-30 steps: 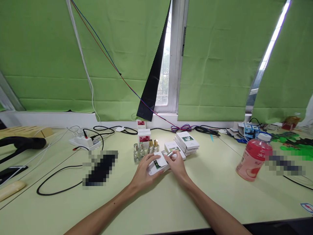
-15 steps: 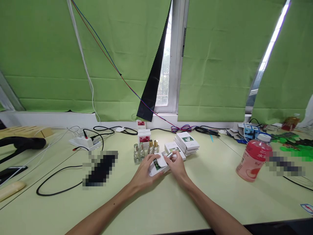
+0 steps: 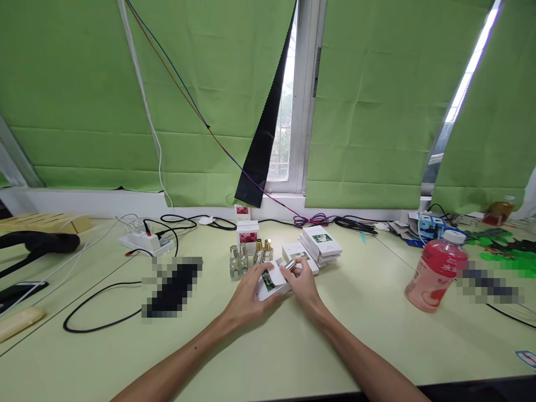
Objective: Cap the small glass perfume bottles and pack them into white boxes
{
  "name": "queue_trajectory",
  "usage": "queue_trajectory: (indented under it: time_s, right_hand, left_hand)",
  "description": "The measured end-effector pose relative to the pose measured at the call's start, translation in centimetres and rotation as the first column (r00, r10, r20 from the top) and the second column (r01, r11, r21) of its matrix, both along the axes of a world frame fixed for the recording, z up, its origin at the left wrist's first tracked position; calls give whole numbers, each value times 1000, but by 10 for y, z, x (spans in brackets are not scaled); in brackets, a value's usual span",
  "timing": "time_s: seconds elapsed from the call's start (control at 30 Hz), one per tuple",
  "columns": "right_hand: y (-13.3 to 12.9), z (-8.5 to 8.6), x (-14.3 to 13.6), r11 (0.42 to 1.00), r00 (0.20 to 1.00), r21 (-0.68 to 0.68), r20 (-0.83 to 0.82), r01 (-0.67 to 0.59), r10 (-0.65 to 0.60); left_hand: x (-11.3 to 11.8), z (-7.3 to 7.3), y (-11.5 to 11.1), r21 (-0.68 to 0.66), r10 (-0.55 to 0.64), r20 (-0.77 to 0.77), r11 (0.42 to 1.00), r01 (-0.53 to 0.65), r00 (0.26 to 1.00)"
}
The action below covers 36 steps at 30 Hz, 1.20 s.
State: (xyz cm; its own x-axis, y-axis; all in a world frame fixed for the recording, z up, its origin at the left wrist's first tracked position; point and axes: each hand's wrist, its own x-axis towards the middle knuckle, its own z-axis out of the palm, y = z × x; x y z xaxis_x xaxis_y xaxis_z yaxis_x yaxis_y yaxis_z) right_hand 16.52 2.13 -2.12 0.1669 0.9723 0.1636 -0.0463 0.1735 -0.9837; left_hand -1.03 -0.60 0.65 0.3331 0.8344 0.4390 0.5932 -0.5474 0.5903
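Note:
My left hand (image 3: 242,296) is closed around a small white box (image 3: 268,283) with a green leafy picture, which lies tilted low over the table. At the box's right end, my right hand (image 3: 305,283) pinches a small silver cylinder (image 3: 290,265); whether part of it sits inside the box is hidden by my fingers. Just beyond my left hand stand small glass bottles with silvery-green caps (image 3: 238,261) and others with gold caps (image 3: 263,251). Another white box (image 3: 297,251) lies behind my right hand, beside a stack of similar boxes (image 3: 321,243).
White boxes with a red picture (image 3: 247,233) stand behind the bottles. A pink drink bottle (image 3: 435,273) is at the right. Black cables (image 3: 354,223) and a power strip (image 3: 144,243) lie along the back. A dark blurred object (image 3: 173,290) rests to the left.
The view has shifted very slightly. Both hands keep their hold on the box and the silver cylinder, with no clear movement.

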Motion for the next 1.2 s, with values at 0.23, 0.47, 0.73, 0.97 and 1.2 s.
queue_trajectory:
  time_s: [0.23, 0.47, 0.73, 0.97, 1.2]
  right_hand:
    - [0, 0, 0, 1000, 1000, -8, -22, -13, 13]
    - [-3, 7, -1, 997, 997, -81, -75, 2, -8]
    - [-5, 15, 2, 987, 989, -155, -148, -31, 8]
    - [-6, 15, 2, 989, 988, -142, -154, -49, 26]
    - [-5, 13, 2, 992, 987, -104, -147, -74, 58]
  left_hand:
    - [0, -2, 0, 15, 12, 13, 1000, -13, 1000]
    - [-1, -5, 2, 38, 18, 9, 999, -19, 1000]
    - [-1, -4, -1, 32, 9, -12, 999, -9, 1000]
    - [-1, -3, -2, 32, 17, -3, 999, -17, 1000]
    - [0, -1, -2, 16, 39, 35, 999, -39, 999]
